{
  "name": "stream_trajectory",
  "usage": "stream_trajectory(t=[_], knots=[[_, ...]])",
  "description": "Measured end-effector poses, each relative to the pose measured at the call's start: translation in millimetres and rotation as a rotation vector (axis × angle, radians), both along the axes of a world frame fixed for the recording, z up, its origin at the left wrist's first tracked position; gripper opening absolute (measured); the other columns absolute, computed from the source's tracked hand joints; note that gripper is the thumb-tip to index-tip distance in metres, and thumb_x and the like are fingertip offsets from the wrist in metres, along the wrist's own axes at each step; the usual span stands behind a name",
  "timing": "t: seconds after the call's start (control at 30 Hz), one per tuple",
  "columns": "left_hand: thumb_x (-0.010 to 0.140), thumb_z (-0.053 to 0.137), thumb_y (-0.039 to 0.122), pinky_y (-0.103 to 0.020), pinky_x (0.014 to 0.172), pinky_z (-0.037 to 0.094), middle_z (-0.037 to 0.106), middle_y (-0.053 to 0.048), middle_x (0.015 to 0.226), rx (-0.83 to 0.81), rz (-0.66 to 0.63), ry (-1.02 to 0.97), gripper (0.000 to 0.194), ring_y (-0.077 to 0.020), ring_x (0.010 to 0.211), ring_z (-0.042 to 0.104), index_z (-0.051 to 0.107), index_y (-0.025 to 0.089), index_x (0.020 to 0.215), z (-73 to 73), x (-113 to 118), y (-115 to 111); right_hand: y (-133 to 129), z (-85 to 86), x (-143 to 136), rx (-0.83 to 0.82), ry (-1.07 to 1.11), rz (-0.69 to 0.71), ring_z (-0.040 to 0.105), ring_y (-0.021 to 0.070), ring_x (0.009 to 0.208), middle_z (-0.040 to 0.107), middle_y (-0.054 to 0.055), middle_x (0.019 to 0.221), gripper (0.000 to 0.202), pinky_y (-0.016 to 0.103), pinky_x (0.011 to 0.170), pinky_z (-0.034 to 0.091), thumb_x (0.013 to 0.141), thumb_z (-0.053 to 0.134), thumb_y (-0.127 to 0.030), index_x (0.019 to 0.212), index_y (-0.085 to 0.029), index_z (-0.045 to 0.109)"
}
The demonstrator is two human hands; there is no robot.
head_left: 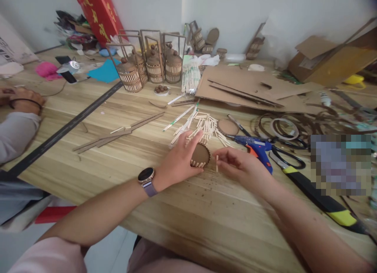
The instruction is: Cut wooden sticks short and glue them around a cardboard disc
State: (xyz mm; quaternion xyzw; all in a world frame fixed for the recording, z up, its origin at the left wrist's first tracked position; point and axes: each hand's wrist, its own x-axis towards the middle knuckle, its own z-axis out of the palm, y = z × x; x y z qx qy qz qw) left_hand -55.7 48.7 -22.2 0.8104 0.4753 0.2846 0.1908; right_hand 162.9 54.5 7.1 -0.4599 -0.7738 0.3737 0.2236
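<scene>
My left hand [183, 157] grips the left side of a round cardboard piece [200, 153] lying on the table, with short sticks set around its rim; the fingers hide part of it. Just right of that piece, my right hand [235, 163] pinches one short wooden stick [217, 163], held upright and apart from the rim. A pile of cut sticks [207, 125] lies beyond my left hand. Beside the pile rests a cardboard ring [228, 126]. The blue hot glue gun [256, 145] lies beyond my right hand, its nozzle pointing left.
Scissors [290, 157] and a black-yellow utility knife [318, 198] lie at the right, near a tape roll [284, 128]. Cardboard sheets [250, 84] and several finished lantern-like baskets [154, 66] stand farther back. Cardboard strips [118, 133] lie left. Another person's hand [26, 100] rests at the left edge.
</scene>
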Motion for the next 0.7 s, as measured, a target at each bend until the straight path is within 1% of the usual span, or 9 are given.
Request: stream_trajectory(t=[0.07,0.13,0.37,0.53,0.7], knots=[[0.066,0.085,0.021,-0.056,0.111,0.038,0.027,-0.017,0.148,0.000,-0.010,-0.004,0.114,-0.0366,0.141,0.029,0.010,0.029,0.151,-0.8,0,1,-2,-3.1,-6,-0.025,0.022,-0.013,0.063,0.0166,0.069,0.069,0.002,0.077,0.019,0.028,0.063,0.049,0.089,0.052,-0.036,0.095,-0.021,0.062],[0.067,0.084,0.021,-0.056,0.111,0.039,0.028,-0.016,0.147,0.007,-0.019,-0.015,0.113,-0.0363,0.140,0.030,0.010,0.031,0.151,-1.2,0,1,-4,-5.4,-10,0.021,0.005,-0.015,0.062,0.0161,0.067,0.069,0.001,0.075,0.016,0.027,0.062,0.048,0.088,0.054,-0.034,0.091,-0.021,0.063],[0.070,0.083,0.022,-0.057,0.110,0.039,0.030,-0.015,0.146,0.024,-0.030,-0.029,0.111,-0.0361,0.139,0.032,0.008,0.033,0.151,-1.3,0,2,-6,-10.1,-16,0.159,-0.009,-0.001,0.066,0.0155,0.066,0.073,0.001,0.076,0.010,0.026,0.063,0.050,0.087,0.056,-0.025,0.090,-0.022,0.065],[0.070,0.082,0.022,-0.056,0.110,0.039,0.030,-0.015,0.145,0.027,-0.036,-0.026,0.111,-0.0356,0.139,0.032,0.008,0.032,0.152,-2.3,0,2,-7,-14.4,-16,0.227,-0.017,0.031,0.068,0.0147,0.069,0.074,0.000,0.080,0.010,0.024,0.064,0.051,0.088,0.056,-0.021,0.092,-0.022,0.065],[0.069,0.082,0.021,-0.057,0.110,0.039,0.029,-0.015,0.146,0.022,-0.033,-0.036,0.112,-0.0364,0.139,0.032,0.007,0.033,0.152,-3.2,0,3,-9,-16.0,-16,0.299,-0.063,0.055,0.068,0.0155,0.071,0.074,0.001,0.083,0.011,0.025,0.063,0.051,0.089,0.055,-0.020,0.092,-0.022,0.065]])
